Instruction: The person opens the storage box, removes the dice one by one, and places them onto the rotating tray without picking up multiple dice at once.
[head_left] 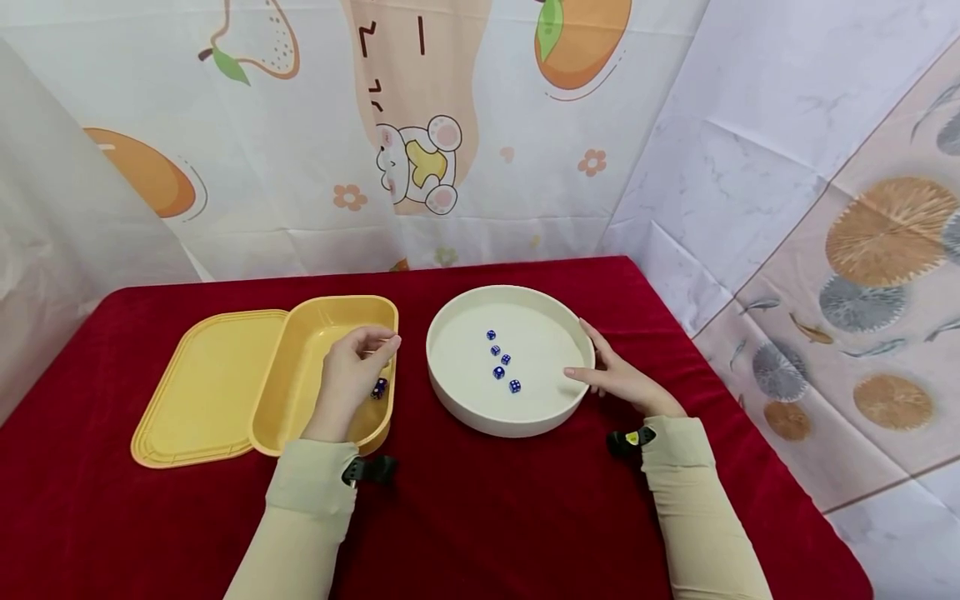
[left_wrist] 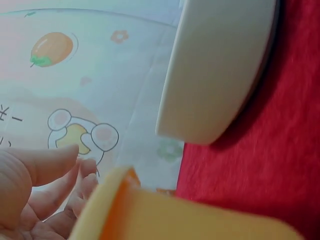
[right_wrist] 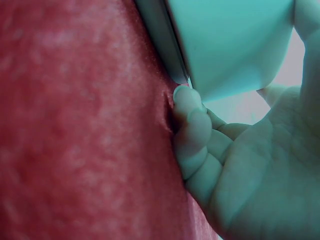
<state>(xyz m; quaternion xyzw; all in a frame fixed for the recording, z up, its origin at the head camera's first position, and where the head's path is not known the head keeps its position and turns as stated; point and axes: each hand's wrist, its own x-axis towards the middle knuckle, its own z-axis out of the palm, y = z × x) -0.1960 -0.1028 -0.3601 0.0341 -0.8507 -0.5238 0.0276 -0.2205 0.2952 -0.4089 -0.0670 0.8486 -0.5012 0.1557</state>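
A round white tray (head_left: pixel 468 407) stands on the table with several blue dice (head_left: pixel 498 372) scattered on its floor. My right hand (head_left: pixel 618 379) holds its right rim, the thumb over the edge and the other fingers along the outer wall; the right wrist view shows curled fingers (right_wrist: pixel 192 130) beside the tray's base. Over the right side of a yellow box (head_left: pixel 296 358) hovers my left hand (head_left: pixel 348 371), fingers loosely bent. No object shows between its thumb (left_wrist: pixel 55 162) and fingertips. Dark blue dice (head_left: pixel 379 388) lie in the box below that hand, partly covered by it.
A flat yellow lid (head_left: pixel 206 387) lies left of the box, its right edge beside or under it. Red cloth (head_left: pixel 480 517) covers the table. Printed curtains (head_left: pixel 300 167) hang behind the table and along the right. Each wrist wears a black strap (head_left: pixel 371 469).
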